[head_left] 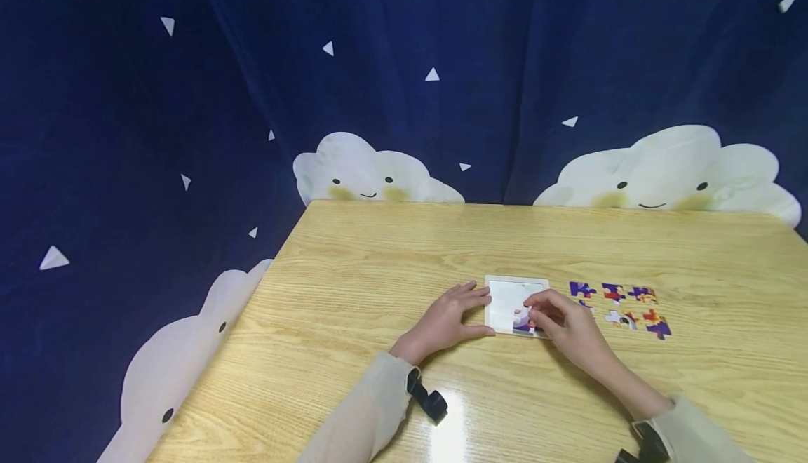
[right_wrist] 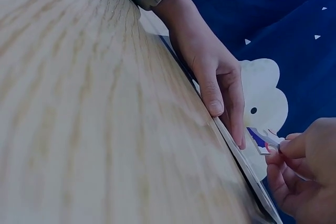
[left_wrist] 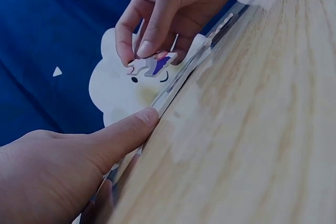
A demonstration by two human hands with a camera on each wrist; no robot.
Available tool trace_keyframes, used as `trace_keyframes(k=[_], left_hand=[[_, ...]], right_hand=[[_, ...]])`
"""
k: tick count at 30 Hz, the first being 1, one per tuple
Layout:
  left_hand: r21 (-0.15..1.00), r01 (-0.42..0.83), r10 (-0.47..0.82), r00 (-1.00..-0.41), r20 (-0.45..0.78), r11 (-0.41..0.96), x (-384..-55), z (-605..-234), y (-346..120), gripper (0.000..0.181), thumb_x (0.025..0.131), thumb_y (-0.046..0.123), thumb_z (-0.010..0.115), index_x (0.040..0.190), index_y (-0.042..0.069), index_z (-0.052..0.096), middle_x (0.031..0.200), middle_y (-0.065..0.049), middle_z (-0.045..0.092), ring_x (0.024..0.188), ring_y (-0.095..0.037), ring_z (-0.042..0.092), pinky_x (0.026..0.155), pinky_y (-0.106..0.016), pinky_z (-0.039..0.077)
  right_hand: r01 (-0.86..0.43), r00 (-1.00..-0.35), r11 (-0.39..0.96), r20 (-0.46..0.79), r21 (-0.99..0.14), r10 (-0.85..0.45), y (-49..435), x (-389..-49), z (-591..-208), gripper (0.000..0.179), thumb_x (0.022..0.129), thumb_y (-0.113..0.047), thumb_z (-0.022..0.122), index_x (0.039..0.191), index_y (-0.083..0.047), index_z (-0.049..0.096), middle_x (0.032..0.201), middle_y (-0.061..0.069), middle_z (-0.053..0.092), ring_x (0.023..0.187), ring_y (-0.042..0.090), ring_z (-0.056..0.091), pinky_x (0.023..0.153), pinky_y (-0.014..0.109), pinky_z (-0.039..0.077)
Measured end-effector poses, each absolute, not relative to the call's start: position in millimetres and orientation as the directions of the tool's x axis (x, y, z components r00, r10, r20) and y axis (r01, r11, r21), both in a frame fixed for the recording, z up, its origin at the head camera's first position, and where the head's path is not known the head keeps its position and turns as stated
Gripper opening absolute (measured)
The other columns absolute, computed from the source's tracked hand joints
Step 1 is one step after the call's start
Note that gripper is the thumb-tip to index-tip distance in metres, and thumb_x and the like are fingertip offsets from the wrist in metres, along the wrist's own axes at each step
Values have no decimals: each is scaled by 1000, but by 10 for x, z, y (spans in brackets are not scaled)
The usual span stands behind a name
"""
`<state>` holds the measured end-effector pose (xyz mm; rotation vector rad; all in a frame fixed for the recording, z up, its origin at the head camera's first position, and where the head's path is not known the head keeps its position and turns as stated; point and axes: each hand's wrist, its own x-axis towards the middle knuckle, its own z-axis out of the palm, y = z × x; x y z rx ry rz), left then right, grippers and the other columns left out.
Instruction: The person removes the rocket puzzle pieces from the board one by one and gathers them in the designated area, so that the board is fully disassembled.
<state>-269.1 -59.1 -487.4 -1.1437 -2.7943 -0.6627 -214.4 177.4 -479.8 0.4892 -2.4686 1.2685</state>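
Observation:
My left hand (head_left: pixel 445 319) rests at the left edge of a white puzzle tray (head_left: pixel 501 298), its fingers extended and the thumb against the near corner. Above the tray's right half, my right hand (head_left: pixel 571 330) pinches a jigsaw piece (head_left: pixel 520 318) between thumb and fingers. In the left wrist view the jigsaw piece (left_wrist: pixel 152 65) shows white, grey and purple, tilted and held clear of the tray. The right wrist view shows the left thumb (right_wrist: pixel 212 100) on the tray rim (right_wrist: pixel 244 166). My right hand hides part of the tray's right side.
Several loose jigsaw pieces (head_left: pixel 614 293), purple, red, orange and white, lie on the wooden table (head_left: pixel 391 252) to the right of the tray. A dark blue curtain (head_left: pixel 404 119) with white clouds hangs behind the table's far edge and along its left side.

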Motion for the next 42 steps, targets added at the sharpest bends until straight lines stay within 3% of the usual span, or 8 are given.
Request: trace_keyframes(k=[14,30,42], left_hand=[[391,675,663,-724,190,625,-2671,-4842,-609,62,88,48,68,139,15,56,150,3,48,147,-22,36,122,-38,29],[416,655,656,-736,166,630,-2674,-4849,-610,62,89,49,66,140,16,55,151,4,47,148,-20,35,122,-38,28],[414,661,656,-733,180,625,-2693,-4868,-601,62,88,47,69,139,15,56,150,4,49,147,-20,36,122,-35,28]], right_hand=[[-423,-894,581,426,-695,-140,1966,-2063,-4812,17,87,3,68,100,-7,69,81,3,67,75,-6,59,70,8,52],[-345,-919,638,386,-688,-80,2261,-1901,-4810,16,88,2,68,100,-9,69,81,0,67,72,-8,57,64,8,49],[-379,-899,643,429,-666,-86,2496,-1776,-4839,19,85,6,69,98,-8,69,83,-13,67,76,-12,60,70,2,48]])
